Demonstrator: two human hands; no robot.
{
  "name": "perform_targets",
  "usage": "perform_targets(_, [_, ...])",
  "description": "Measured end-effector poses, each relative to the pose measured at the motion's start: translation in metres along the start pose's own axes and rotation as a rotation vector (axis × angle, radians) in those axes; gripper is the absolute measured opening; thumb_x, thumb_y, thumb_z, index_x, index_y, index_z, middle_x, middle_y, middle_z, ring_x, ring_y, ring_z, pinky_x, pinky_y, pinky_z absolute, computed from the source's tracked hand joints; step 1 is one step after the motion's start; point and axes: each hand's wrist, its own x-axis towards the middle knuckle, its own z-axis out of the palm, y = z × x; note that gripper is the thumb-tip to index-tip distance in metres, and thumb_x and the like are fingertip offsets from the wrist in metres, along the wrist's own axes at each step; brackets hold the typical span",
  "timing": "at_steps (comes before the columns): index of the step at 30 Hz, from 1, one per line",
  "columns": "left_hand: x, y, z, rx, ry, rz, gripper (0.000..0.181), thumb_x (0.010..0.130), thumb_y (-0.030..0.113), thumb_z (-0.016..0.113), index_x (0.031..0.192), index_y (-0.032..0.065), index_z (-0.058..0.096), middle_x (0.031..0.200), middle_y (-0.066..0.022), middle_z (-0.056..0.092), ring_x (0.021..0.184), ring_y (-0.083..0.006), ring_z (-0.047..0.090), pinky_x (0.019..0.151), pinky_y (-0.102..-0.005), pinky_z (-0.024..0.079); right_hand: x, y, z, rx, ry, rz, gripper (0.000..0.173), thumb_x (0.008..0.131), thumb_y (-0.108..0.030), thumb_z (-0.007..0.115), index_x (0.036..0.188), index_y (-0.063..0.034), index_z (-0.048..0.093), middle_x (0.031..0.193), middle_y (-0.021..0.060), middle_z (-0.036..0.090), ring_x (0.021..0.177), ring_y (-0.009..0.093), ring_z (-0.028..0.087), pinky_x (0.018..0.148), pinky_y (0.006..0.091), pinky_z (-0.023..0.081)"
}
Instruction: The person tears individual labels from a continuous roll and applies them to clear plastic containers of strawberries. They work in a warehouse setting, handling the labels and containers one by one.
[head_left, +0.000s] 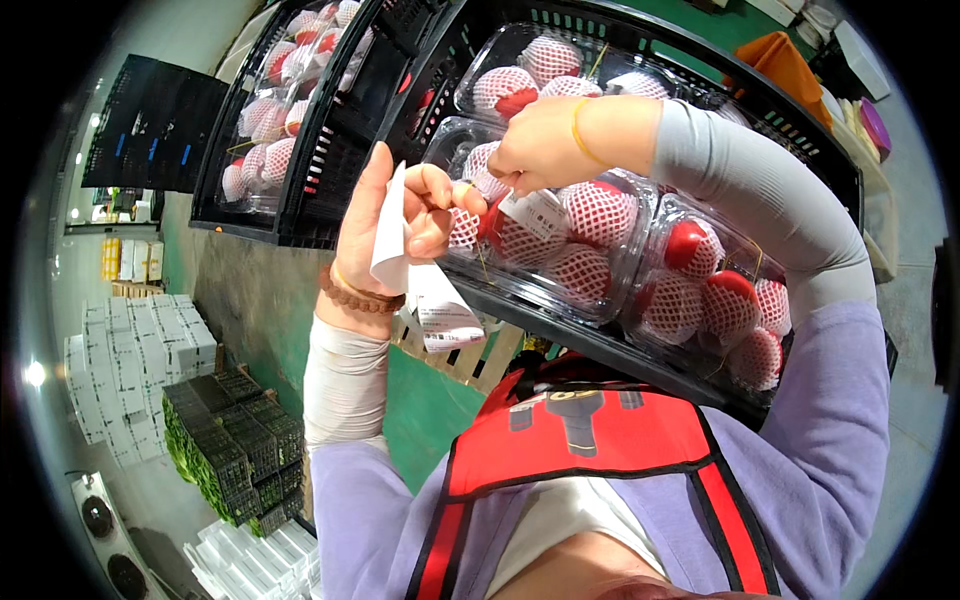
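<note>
My left hand (427, 210) holds a curled strip of white printed labels (446, 311), which hangs below the fingers. To its right, the bent fingers of my right hand (551, 142) pinch the upper edge of a white label (541, 215) that lies against the lid of a clear plastic clamshell box (592, 296). Inside that box are round red fruits (598, 212) in white foam nets. A second clear box (709, 300) sits to the right, and another (495, 56) lies behind my right hand. All these boxes are in a black plastic crate (525, 330).
Another black crate (281, 217) at the left holds similar fruit boxes (262, 150). Wooden pallet slats (472, 360) show below the near crate. Stacked white cartons (139, 360) and black crates of green leaves (232, 442) stand lower left. An orange cloth (784, 71) hangs at upper right.
</note>
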Motion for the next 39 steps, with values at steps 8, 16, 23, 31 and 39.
perform_targets(8, [0.0,-0.007,-0.002,0.059,-0.087,0.136,0.067,0.096,0.058,0.026,0.086,-0.0015,0.055,0.107,-0.0305,0.058,0.049,-0.0039,0.047,0.046,-0.013,0.04,0.001,-0.016,0.018,-0.246,0.169,0.031,0.022,0.08,-0.018,0.057,0.1,-0.0137,0.063,0.081,0.0085,0.068,0.074,0.028,0.067,0.062,0.0388,0.052])
perform_targets(16, [0.003,-0.008,0.002,0.093,-0.053,0.075,0.067,0.097,0.057,0.025,0.084,-0.0008,0.056,0.105,-0.0295,0.06,0.05,-0.003,0.045,0.046,-0.0123,0.038,0.008,-0.017,0.044,-0.146,0.36,0.092,0.02,0.079,-0.018,0.054,0.096,-0.0087,0.057,0.071,0.009,0.065,0.065,0.027,0.065,0.059,0.0369,0.05])
perform_targets(23, [0.004,-0.005,0.007,0.087,0.019,-0.019,0.064,0.098,0.053,0.027,0.085,0.0002,0.061,0.102,-0.0227,0.065,0.051,-0.0051,0.048,0.048,-0.0154,0.038,0.008,-0.017,0.065,-0.138,0.444,0.207,0.016,0.079,-0.018,0.054,0.09,-0.0073,0.06,0.075,0.0104,0.065,0.071,0.026,0.066,0.063,0.0374,0.052])
perform_targets(31, [-0.045,0.052,0.034,0.37,0.059,0.449,0.076,0.095,0.061,0.026,0.107,-0.0057,0.061,0.088,-0.0105,0.064,0.057,-0.0075,0.052,0.052,-0.0173,0.04,-0.029,-0.059,-0.004,0.295,0.589,-0.125,0.035,0.077,-0.029,0.067,0.097,-0.0002,0.062,0.084,0.0185,0.064,0.082,0.036,0.063,0.074,0.0415,0.05])
perform_targets(39, [-0.108,0.156,0.062,0.296,-0.273,0.726,0.045,0.084,0.039,0.058,0.096,-0.0042,0.059,0.125,-0.0277,0.05,0.078,-0.0126,0.046,0.067,-0.0234,0.036,0.042,-0.151,-0.026,1.029,0.334,-0.205,0.03,0.087,-0.016,0.065,0.11,0.0032,0.061,0.097,0.0082,0.068,0.088,0.01,0.061,0.08,0.0256,0.049])
